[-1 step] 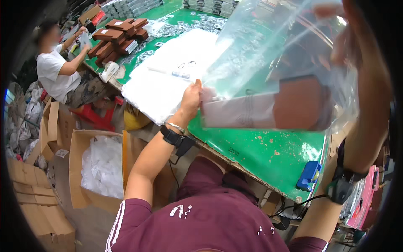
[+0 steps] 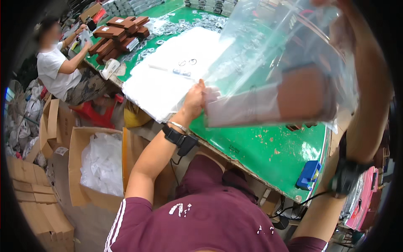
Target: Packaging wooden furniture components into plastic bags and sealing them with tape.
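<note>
A large clear plastic bag (image 2: pixel 260 46) is held up between my hands, above the green tabletop. My left hand (image 2: pixel 194 100) pinches its lower left corner. At the upper right my right hand (image 2: pixel 339 29), blurred and partly behind the plastic, grips the bag's raised side. Inside the bag lies a long, flat reddish-brown piece (image 2: pixel 303 93), its left part covered by a whitish printed sleeve (image 2: pixel 247 107). Beside my left hand a stack of white plastic bags (image 2: pixel 153 90) lies on the table, its near edge hanging over.
A blue tape dispenser (image 2: pixel 308 175) sits at the table's near right corner. Brown pieces (image 2: pixel 119 35) are piled at the far left, near a seated co-worker (image 2: pixel 58 63). A carton (image 2: pixel 75 168) of white plastic stands on the floor left. Small clear-wrapped parts (image 2: pixel 193 25) cover the table's far side.
The bag and the brown piece in it have tilted, the right end rising slightly. Some dark brown pieces on the table now show under its right end. My left hand has shifted slightly right.
</note>
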### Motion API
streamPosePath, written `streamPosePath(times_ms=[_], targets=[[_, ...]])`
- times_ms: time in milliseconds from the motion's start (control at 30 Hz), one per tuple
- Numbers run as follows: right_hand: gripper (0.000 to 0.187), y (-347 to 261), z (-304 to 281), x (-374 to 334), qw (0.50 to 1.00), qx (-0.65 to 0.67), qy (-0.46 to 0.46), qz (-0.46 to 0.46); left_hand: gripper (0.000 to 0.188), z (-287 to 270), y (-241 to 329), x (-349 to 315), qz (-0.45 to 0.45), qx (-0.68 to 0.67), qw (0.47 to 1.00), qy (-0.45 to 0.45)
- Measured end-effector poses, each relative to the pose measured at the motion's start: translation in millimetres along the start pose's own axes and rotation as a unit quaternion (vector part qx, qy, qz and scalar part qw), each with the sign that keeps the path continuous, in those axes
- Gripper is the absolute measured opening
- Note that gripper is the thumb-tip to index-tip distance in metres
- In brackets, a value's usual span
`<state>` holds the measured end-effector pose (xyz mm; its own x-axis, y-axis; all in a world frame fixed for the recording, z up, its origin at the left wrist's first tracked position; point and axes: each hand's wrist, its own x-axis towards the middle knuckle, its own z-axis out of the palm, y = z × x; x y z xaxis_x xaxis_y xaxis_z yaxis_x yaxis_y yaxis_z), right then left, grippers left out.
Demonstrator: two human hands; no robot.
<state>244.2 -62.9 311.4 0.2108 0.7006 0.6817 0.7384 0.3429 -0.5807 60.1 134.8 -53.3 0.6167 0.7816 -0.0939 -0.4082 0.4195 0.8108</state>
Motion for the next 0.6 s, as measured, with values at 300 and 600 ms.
streamPosePath(times_ms=[300, 600], targets=[[0.034, -10, -2, 20, 0.992, -0.121, -0.022, -0.025, 0.097, 34, -53, -84, -0.219, -0.265, 0.908, -0.238], [0.035, -21, -48, -15, 0.990, -0.139, 0.026, 0.013, 0.069, 51, -62, -95, -0.242, -0.296, 0.911, -0.155]])
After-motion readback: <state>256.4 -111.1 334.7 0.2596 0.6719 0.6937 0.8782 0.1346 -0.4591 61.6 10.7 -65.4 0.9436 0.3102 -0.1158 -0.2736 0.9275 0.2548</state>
